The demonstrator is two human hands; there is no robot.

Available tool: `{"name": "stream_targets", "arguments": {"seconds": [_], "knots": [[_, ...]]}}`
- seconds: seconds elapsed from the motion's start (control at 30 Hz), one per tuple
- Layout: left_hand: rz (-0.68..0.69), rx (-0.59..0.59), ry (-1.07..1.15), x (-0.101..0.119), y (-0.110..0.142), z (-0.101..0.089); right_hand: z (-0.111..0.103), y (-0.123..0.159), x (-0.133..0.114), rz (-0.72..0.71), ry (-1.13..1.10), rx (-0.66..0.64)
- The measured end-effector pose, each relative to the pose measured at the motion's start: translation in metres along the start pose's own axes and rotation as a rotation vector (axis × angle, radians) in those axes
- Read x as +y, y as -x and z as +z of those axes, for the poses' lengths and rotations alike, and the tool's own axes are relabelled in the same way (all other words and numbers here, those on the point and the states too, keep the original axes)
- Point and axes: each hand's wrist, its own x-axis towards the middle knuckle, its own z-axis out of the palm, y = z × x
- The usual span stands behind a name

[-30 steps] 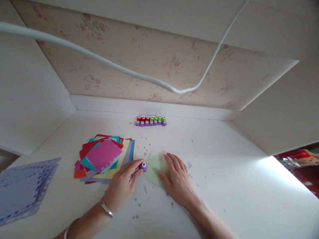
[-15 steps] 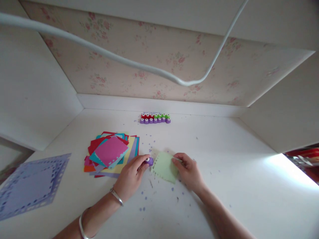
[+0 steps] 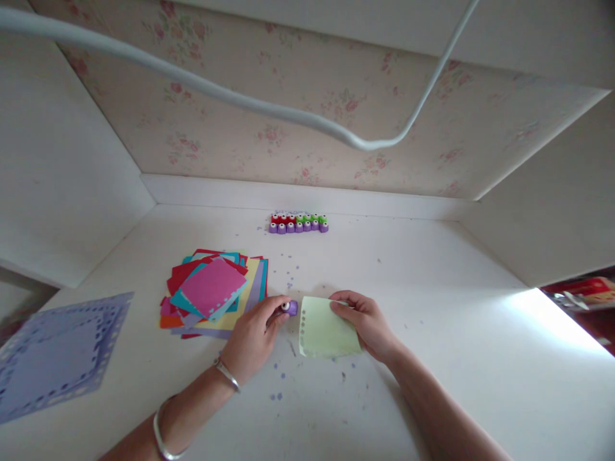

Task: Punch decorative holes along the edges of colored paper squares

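Note:
A small purple craft punch [image 3: 291, 308] with a white button is pinched in my left hand [image 3: 256, 330]. My right hand [image 3: 364, 322] grips the right side of a pale green sheet of paper [image 3: 327, 331], thumb on top. Small punched holes run down the sheet's left edge, and fainter ones show along its bottom. A narrow gap separates the punch from that left edge. Just left of my left hand lies a pile of coloured paper [image 3: 214, 288], with a pink sheet on top.
Rows of red, green and purple punches [image 3: 298, 224] stand near the back wall. Lilac sheets with punched borders [image 3: 62, 358] lie at the far left. Tiny lilac paper bits [image 3: 276, 397] dot the white tabletop [image 3: 432, 384]. A white cable [image 3: 240, 102] hangs across the view above.
The green sheet has turned so its punched left edge stands nearly upright in view, and it has shifted slightly right, away from the punch. My left hand has barely moved.

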Motion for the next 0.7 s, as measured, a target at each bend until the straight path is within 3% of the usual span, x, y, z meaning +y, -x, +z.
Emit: {"name": "stream_targets", "arguments": {"seconds": [0.7], "knots": [[0.071, -0.001, -0.013, 0.0009, -0.0007, 0.0026, -0.0007, -0.0019, 0.002, -0.037, 0.176, 0.032]]}}
